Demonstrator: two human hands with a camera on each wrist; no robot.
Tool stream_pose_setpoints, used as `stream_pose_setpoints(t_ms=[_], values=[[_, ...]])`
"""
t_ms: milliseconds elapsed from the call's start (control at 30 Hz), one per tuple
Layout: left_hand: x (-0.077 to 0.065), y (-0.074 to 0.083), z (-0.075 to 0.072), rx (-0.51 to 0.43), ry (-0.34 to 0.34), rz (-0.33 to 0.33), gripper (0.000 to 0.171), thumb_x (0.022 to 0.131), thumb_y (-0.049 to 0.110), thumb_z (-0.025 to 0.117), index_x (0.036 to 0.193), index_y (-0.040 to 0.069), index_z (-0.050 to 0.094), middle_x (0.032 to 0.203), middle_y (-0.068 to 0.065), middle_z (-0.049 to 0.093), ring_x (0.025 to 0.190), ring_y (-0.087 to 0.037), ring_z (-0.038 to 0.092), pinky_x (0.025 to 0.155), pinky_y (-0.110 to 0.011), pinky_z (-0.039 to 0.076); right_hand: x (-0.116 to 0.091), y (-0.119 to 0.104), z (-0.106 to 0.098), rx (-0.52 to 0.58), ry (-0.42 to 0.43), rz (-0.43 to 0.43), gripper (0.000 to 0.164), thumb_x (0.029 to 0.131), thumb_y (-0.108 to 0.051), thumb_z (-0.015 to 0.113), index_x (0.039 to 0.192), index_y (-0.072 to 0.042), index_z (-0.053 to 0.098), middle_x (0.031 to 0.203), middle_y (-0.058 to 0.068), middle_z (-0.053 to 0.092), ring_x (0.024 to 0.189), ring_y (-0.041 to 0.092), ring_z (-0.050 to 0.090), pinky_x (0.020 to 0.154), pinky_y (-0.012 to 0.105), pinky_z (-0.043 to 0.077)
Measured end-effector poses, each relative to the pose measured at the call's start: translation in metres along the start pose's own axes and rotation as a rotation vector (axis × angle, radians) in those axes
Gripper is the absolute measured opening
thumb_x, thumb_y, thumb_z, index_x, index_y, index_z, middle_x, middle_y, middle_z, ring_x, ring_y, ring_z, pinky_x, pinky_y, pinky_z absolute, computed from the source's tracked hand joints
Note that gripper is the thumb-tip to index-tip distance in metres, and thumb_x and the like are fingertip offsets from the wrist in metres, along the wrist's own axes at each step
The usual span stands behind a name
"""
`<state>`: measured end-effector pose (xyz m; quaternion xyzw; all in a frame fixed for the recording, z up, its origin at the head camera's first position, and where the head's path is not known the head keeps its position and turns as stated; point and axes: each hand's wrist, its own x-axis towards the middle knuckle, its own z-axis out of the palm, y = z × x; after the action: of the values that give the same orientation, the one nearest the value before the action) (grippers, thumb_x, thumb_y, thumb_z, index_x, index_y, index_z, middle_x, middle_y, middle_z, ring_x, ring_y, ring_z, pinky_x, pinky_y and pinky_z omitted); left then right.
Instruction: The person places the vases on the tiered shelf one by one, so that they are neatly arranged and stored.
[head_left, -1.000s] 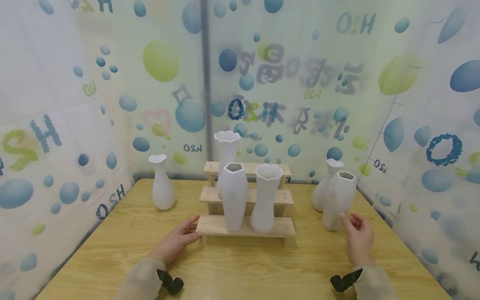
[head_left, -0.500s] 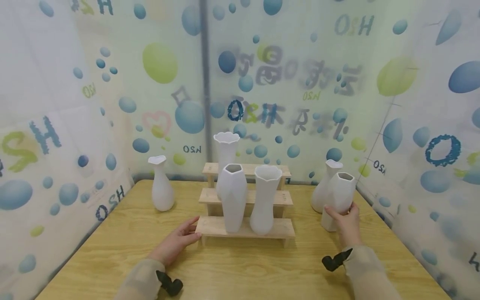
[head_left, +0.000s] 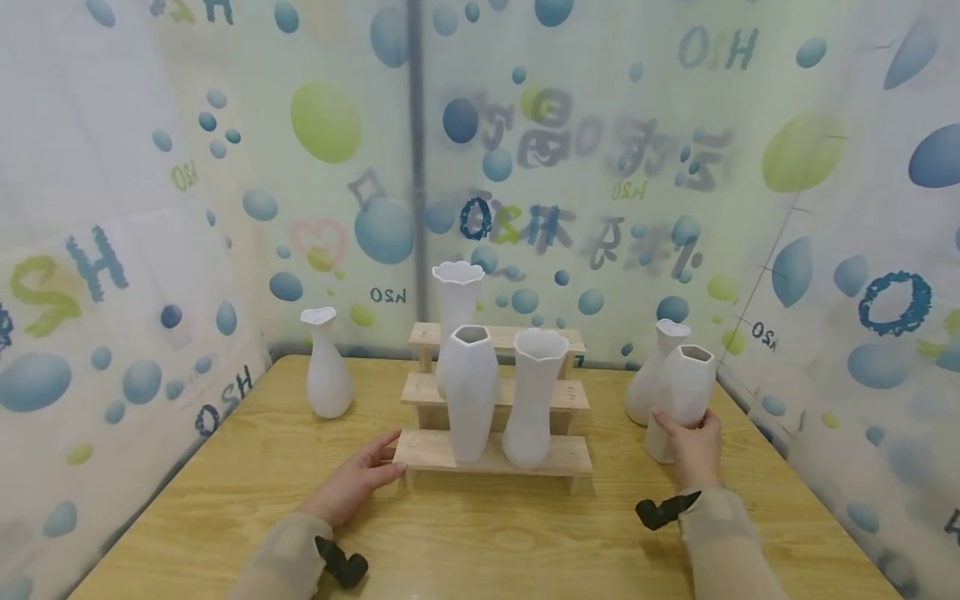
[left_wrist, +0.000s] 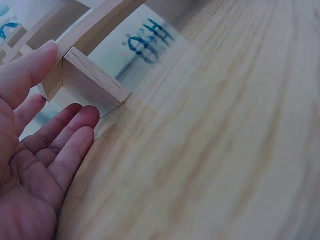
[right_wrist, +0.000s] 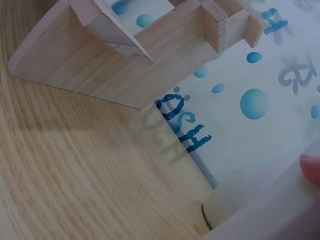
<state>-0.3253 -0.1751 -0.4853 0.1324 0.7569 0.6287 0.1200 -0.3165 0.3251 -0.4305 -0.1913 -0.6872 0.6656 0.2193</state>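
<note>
My right hand (head_left: 696,446) grips a faceted white vase (head_left: 686,387) low on its body, standing at the table's right side. In the right wrist view my thumb (right_wrist: 311,167) lies on that vase's pale wall (right_wrist: 285,210). A slim-necked white vase (head_left: 647,387) is partly hidden behind it. My left hand (head_left: 356,481) touches the left end of the lowest step of a three-tier wooden stand (head_left: 491,454), its fingers loosely bent in the left wrist view. On that step stand a second faceted vase (head_left: 471,400) and a scallop-rimmed vase (head_left: 534,400).
A taller scalloped vase (head_left: 457,296) rises at the back of the stand, and another white vase shows partly behind the front faceted one. A slim-necked vase (head_left: 328,375) stands at the left of the wooden table (head_left: 487,542). Patterned curtains (head_left: 637,250) enclose the table.
My right hand has moved up and left from beside the faceted vase and now holds it. My left hand stays at the stand, and the vases keep their places.
</note>
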Motion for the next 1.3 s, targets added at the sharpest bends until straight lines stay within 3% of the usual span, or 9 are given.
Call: stream_pose_setpoints(t_ms=[300,633,933,1300], values=[[0.0,0.0,0.001,-0.001,-0.01,-0.003,0.074,0.093,0.027,0.065,0.152,0.009,0.026,0.135,-0.018,0.048,0.122,-0.031,0.046,0.106,-0.054,0.03,-0.005,0.004,-0.004,-0.139,0.046,0.023,0.108,0.08,-0.045,0.075,0.153,-0.004,0.008,0.156,0.022,0.015,0.14,0.04,0.022,0.111,0.056,0.022],[0.001,0.0,0.001,0.0,-0.003,-0.014,0.073,0.092,0.028,0.065,0.152,0.012,0.027,0.137,-0.018,0.047,0.123,-0.03,0.045,0.106,-0.054,0.029,-0.008,0.003,-0.007,-0.194,0.051,0.004,0.104,0.081,-0.048,0.074,0.151,-0.002,0.013,0.154,0.024,0.02,0.138,0.041,0.026,0.108,0.058,0.027],[0.0,0.003,0.002,-0.022,-0.004,-0.022,0.074,0.092,0.028,0.066,0.152,0.012,0.026,0.138,-0.018,0.045,0.124,-0.031,0.044,0.107,-0.054,0.027,-0.013,-0.006,-0.008,-0.176,0.039,-0.031,0.098,0.081,-0.043,0.075,0.148,0.001,0.019,0.149,0.026,0.028,0.133,0.042,0.033,0.104,0.06,0.031],[-0.002,0.003,0.0,-0.026,-0.015,-0.016,0.074,0.093,0.026,0.065,0.153,0.012,0.024,0.137,-0.018,0.046,0.123,-0.03,0.044,0.107,-0.054,0.027,-0.021,-0.033,-0.005,-0.128,-0.056,-0.051,0.094,0.083,-0.038,0.075,0.149,-0.001,0.019,0.145,0.023,0.032,0.129,0.039,0.036,0.099,0.06,0.037]])
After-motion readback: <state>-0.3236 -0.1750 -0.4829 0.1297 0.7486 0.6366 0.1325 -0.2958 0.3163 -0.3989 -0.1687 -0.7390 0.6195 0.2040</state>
